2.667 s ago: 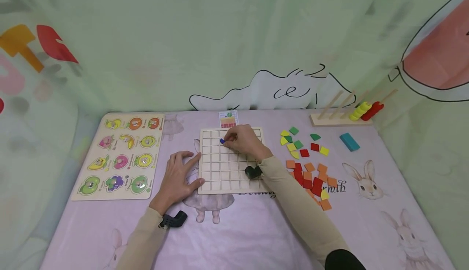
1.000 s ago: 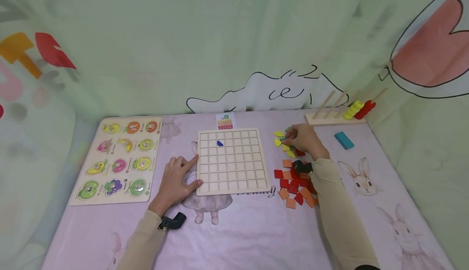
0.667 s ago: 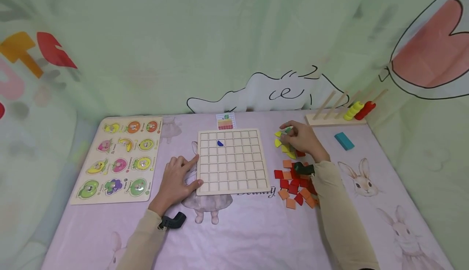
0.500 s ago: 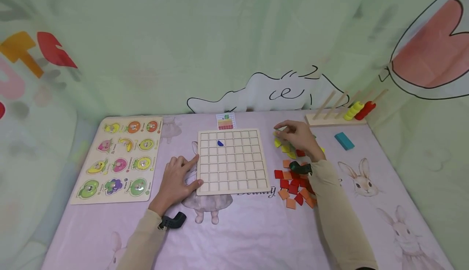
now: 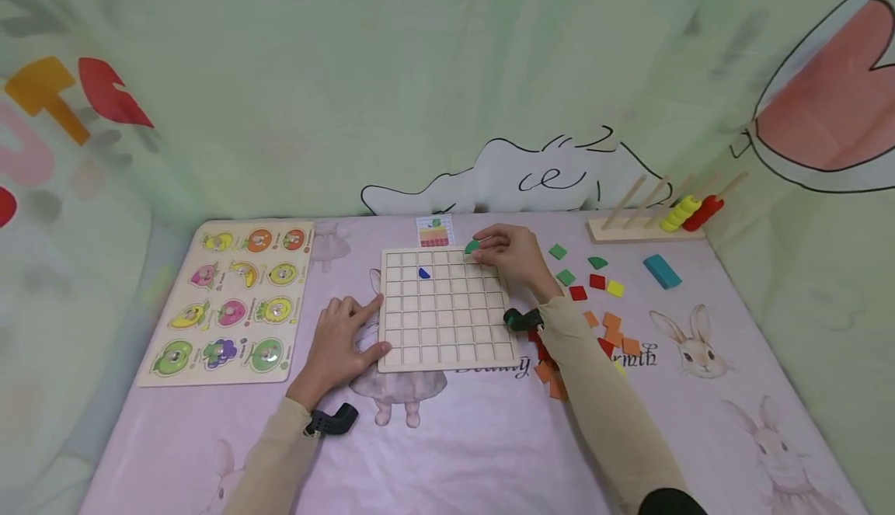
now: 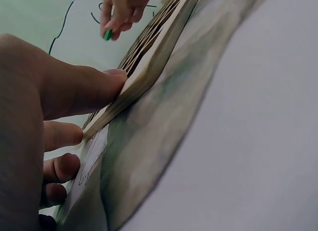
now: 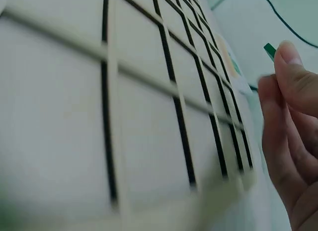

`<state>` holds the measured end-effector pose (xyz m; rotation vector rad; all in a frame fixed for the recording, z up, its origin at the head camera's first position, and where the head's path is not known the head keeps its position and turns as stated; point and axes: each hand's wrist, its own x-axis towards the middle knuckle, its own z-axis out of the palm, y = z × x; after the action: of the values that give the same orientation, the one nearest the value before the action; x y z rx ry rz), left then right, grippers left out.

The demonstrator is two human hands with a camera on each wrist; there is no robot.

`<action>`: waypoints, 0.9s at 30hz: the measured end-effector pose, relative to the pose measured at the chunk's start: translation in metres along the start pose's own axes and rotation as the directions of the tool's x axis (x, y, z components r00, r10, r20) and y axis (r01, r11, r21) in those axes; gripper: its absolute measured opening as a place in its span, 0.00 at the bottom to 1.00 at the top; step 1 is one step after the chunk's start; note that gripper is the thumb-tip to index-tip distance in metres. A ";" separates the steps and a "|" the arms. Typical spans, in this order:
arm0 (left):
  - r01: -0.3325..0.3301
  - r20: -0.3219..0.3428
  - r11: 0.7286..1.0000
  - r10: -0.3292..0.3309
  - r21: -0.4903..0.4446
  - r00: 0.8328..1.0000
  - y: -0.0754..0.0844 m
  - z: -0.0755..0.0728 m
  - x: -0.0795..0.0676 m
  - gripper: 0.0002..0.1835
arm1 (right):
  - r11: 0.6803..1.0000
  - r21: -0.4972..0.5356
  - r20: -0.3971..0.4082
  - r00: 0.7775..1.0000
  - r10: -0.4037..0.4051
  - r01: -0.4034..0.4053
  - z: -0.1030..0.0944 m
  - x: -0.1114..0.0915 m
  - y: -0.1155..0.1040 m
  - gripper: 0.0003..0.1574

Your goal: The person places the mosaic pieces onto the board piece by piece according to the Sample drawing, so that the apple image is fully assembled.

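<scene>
A wooden grid board lies mid-table, with a blue rounded piece in one of its upper cells. My left hand spreads thumb and index finger against the board's left edge; in the left wrist view the thumb rests on the rim. My right hand pinches a green leaf-shaped tile between thumb and fingertips, over the board's top right part. In the right wrist view the green tile shows edge-on beyond the thumb. A small pattern card lies just behind the board.
Green tiles, red tiles and orange tiles lie scattered right of the board, partly behind the right sleeve. A fruit puzzle board lies left. A peg stand with beads and a teal block sit far right.
The right hand let go of the blue piece on the board, went right to the yellow and green tiles, and has come back left over the board with a green tile. The left hand stays.
</scene>
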<state>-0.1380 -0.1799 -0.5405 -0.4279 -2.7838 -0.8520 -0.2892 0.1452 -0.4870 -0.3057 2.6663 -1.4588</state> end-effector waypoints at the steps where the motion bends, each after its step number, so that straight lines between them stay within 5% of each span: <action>1: 0.000 0.001 1.000 0.000 0.000 1.000 0.000 0.000 0.000 0.44 | 1.000 -0.019 0.006 1.000 -0.017 0.017 0.006 0.003 -0.004 0.17; 5: -0.004 0.002 1.000 0.004 0.006 1.000 -0.001 0.001 0.001 0.44 | 0.996 -0.074 0.042 0.998 -0.053 0.056 0.024 0.013 -0.015 0.16; 11: -0.008 -0.005 1.000 0.008 0.001 1.000 -0.001 0.000 0.001 0.44 | 0.989 -0.151 0.081 0.997 0.014 -0.002 0.040 0.021 -0.019 0.18; 17: -0.007 -0.001 1.000 0.007 0.012 1.000 -0.001 0.000 0.001 0.44 | 0.981 -0.187 0.092 0.993 0.075 -0.056 0.043 0.021 -0.020 0.20; 27: 0.003 0.003 1.000 -0.003 0.016 1.000 -0.001 0.001 0.000 0.44 | 0.982 -0.189 0.107 0.993 0.043 -0.022 0.043 0.022 -0.017 0.18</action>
<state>-0.1389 -0.1801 -0.5415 -0.4225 -2.7925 -0.8299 -0.3009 0.0966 -0.4953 -0.3439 2.7087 -1.1468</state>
